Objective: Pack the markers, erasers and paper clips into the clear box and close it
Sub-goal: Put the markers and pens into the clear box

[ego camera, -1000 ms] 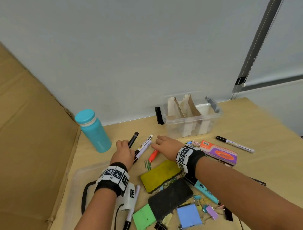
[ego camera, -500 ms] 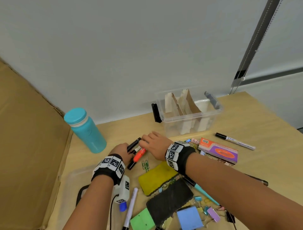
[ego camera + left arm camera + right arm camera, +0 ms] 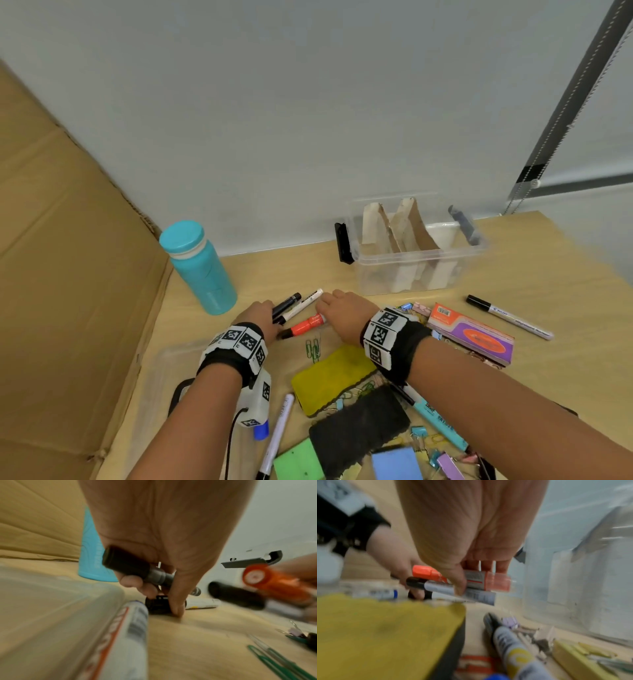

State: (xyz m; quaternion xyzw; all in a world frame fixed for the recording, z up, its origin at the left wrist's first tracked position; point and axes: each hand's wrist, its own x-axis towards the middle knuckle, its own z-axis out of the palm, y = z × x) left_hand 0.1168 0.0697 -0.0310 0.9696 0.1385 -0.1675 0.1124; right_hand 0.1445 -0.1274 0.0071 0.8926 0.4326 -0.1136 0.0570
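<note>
Gathering markers is the step in hand, and nothing is packed yet. The orange plastic marker with the clear cap (image 3: 306,325) lies between both hands on the light wooden tabletop (image 3: 548,274), and the right hand (image 3: 344,310) has its grip closed on it and on 1 grey marker with a black cap (image 3: 452,590), as the right wrist view shows. The left hand (image 3: 260,317) has its grip closed on a black round marker (image 3: 135,568), and its thumb presses on another black-capped marker that lies on the tabletop. The clear plastic box with cardboard dividers (image 3: 418,246) stands open near the wall, behind the hands. The yellow felt eraser (image 3: 334,378), the black eraser (image 3: 359,431) and the green paper clips (image 3: 313,349) lie nearer to the person. I judge that the next move needs a firm hold of the bundle, then a lift into 1 compartment of the box.
</note>
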